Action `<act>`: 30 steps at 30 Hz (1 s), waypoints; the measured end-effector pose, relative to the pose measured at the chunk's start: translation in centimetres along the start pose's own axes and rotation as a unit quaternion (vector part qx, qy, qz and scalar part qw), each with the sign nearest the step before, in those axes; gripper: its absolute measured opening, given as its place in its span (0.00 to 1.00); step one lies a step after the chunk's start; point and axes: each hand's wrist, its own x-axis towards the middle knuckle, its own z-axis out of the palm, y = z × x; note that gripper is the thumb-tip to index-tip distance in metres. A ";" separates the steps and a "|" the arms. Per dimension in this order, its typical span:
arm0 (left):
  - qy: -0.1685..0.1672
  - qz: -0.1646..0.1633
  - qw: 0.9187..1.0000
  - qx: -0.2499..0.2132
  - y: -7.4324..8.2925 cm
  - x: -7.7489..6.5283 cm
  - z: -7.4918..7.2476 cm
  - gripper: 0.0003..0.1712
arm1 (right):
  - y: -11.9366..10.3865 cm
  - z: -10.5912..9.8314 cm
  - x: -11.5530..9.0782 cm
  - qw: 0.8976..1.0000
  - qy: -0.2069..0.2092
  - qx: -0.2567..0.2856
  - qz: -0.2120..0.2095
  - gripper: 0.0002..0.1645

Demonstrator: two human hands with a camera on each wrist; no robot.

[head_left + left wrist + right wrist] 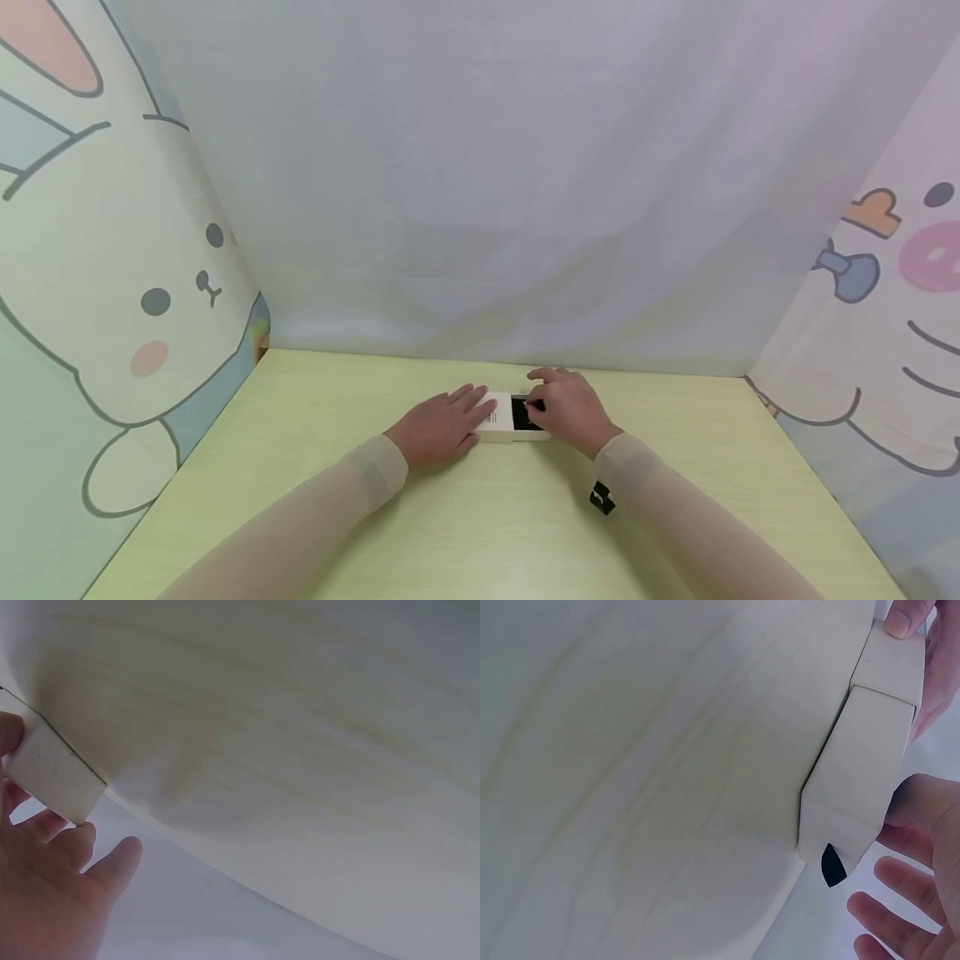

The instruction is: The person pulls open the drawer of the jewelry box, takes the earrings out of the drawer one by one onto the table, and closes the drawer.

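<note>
One white box lies on the surface in front of you, just short of the back edge and near the middle. Its two parts stand partly drawn apart: one outer cover on your left, and one inner tray jutting out on your right, with a black inside showing. In the right wrist view, one dark shape shows at the tray's outer end.

Two hands are at work on it, both bare. Your left hand grips the cover, the thumb against the near wall and the other fingers spread over the top. Your right hand is at the tray, its thumb and a finger at the black inside; whether they pinch anything, you cannot tell. In the right wrist view, its other three fingers stand apart from one another beyond the tray's end.

One small black item with a pale mark lies on the surface, nearer to you than the box and just beside your right sleeve. Your left sleeve is pale too, making two.

Around the surface hangs one grey-white cloth behind, with two cartoon figures at the sides: one rabbit on your left and one pink-cheeked figure on your right.
</note>
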 end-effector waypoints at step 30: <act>0.000 0.000 1.000 0.004 0.1 -0.1 -0.1 0.36 | 0.1 -0.5 -0.1 1.000 -0.005 -0.009 0.015 0.03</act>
